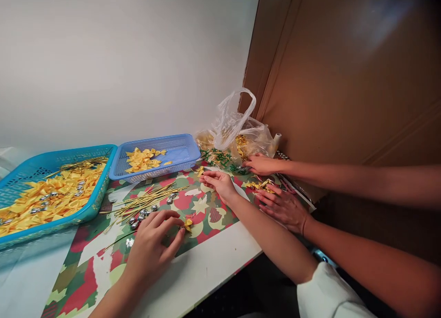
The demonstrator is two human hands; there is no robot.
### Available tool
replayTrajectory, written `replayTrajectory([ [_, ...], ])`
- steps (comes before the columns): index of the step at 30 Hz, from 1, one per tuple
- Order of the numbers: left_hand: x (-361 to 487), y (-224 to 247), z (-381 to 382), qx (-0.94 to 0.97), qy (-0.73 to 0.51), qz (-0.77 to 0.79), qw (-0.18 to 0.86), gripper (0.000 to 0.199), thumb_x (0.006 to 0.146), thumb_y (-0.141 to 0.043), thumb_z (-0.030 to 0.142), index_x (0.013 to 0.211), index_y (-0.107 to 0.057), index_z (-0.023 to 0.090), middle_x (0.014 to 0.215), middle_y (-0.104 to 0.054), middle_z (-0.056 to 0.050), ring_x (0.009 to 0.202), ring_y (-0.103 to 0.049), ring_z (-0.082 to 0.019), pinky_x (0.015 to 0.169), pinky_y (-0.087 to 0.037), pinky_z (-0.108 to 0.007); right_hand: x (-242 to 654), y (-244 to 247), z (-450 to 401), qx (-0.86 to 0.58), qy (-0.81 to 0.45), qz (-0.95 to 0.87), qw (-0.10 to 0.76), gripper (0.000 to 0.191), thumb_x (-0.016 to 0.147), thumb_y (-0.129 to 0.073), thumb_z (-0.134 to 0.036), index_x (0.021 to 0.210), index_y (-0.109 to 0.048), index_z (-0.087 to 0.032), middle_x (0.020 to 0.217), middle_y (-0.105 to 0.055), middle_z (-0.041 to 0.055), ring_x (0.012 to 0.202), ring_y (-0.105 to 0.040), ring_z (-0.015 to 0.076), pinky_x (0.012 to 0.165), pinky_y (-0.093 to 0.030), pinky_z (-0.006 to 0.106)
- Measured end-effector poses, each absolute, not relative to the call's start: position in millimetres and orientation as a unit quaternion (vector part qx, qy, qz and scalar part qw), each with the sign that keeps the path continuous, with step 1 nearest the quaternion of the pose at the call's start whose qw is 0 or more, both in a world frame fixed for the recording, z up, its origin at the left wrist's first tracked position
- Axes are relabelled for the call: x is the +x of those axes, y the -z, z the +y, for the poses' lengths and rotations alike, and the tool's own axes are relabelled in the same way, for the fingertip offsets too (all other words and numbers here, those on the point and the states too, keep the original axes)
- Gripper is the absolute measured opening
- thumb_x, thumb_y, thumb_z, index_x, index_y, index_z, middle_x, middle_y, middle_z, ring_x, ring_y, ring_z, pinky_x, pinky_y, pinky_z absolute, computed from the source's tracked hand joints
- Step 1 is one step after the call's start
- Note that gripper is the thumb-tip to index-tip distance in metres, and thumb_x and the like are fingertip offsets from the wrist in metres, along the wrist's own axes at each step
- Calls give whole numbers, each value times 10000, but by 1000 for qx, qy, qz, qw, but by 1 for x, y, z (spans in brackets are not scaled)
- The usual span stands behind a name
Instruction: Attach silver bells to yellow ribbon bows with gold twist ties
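My left hand [155, 240] is low over the patterned table covering [206, 217], its thumb and fingertips closed on a small yellow bow [188, 224]. Farther forward and to the right, my right hand [220, 184] has its thumb and forefinger pinched together beside another yellow bow [200, 171]; what lies between the fingertips is too small to tell. Gold twist ties [148, 201] are spread beyond my left hand. Silver bells [139, 217] lie next to them, partly behind that hand.
A teal basket [99, 184] with yellow bows, ties and bells stands left. Beside it is a blue basket [179, 152] with bows. Another person's hands [285, 210] work at right, near a plastic bag [229, 125], green pieces [223, 159] and a cardboard panel [327, 88].
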State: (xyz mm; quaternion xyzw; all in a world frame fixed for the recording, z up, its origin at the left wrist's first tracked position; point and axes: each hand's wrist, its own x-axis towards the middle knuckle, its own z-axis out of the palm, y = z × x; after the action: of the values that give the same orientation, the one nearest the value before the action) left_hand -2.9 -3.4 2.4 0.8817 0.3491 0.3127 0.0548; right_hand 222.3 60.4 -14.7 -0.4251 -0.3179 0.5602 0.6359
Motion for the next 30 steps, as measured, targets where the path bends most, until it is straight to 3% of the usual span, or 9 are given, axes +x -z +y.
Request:
replayTrajectory([
  [7,-2,-3,-2,867,-326,371,70,186,875,-536,319,783,-678,241,886,-680,-43,798,-616,-215,716,-486,-354,219,18,60,-423,-564,-307,639,372,544,-869,-326,831,-684,-176,812,-754,55,743,-724,173,707,-552,296],
  [14,-2,-3,-2,868,-330,365,68,164,872,-554,328,789,-667,243,890,-677,-49,785,-607,-218,689,-497,-357,214,19,60,-417,-575,-312,631,385,528,-871,-396,760,-670,-164,729,-744,50,661,-707,162,666,-555,294],
  [25,-2,-2,-1,867,-328,369,71,174,877,-546,325,795,-673,239,898,-678,-45,767,-599,-208,669,-487,-342,215,14,59,-420,-578,-297,633,280,733,-755,-376,778,-550,-191,658,-693,-13,569,-655,117,621,-492,250],
  [30,-3,1,0,871,-316,369,72,154,869,-568,332,818,-679,239,915,-685,-46,817,-611,-221,721,-481,-355,215,11,58,-422,-568,-286,646,239,734,-756,-333,847,-598,-193,737,-725,-3,578,-649,98,613,-482,226],
])
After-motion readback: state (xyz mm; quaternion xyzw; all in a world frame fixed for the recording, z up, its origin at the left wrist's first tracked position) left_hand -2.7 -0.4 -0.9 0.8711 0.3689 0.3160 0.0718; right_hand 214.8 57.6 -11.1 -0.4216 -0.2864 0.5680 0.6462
